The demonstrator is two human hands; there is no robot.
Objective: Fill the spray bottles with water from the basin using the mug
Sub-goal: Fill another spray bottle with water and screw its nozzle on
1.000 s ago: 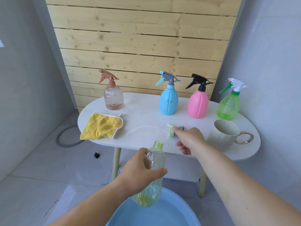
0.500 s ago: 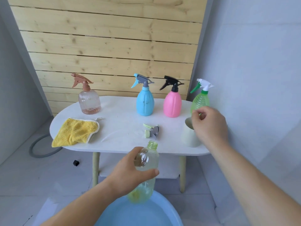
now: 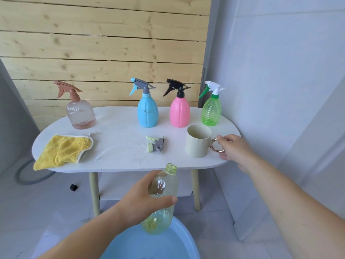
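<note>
Left hand (image 3: pixel 141 200) grips bottle (image 3: pixel 165 182); right hand (image 3: pixel 235 150) at mug (image 3: pixel 197 145) handle, grasp unclear; basin (image 3: pixel 168 244) cropped.

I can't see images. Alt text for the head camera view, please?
A person's left hand holds an uncapped green bottle above a blue basin while the right hand pinches the gold handle of a cream mug on a white table. Four capped spray bottles, a loose spray head and a yellow cloth sit there.

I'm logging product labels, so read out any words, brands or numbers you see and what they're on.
No readable text anywhere.
The mug, the held bottle and the standing bottles show no labels.
Faint marks in the basin: too blurred to read.
</note>
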